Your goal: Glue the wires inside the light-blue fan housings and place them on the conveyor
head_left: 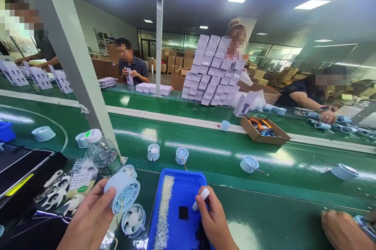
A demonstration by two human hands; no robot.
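My left hand point(93, 213) grips a light-blue round fan housing point(125, 193) with a spoked face, thin wires hanging below it. Another small fan point(133, 220) with pale blades lies just under it. Closed around a short white cylindrical tool point(201, 199), my right hand point(214, 214) hovers over a blue tray point(161, 175). What the tool's lower end touches is hard to make out. Inside the tray sit a black square piece point(183, 213), a strip of small clear pieces point(164, 211) and dark bits point(202, 236) partly behind my right hand.
A plastic bottle point(104, 154) and white fan blades point(55, 193) are at left. Several blue fan housings point(182, 156) stand on the green conveyor point(205, 168). Beyond are a carton of tools point(266, 130) and stacked white boxes point(210, 74). A co-worker's hand point(342, 224) is at right.
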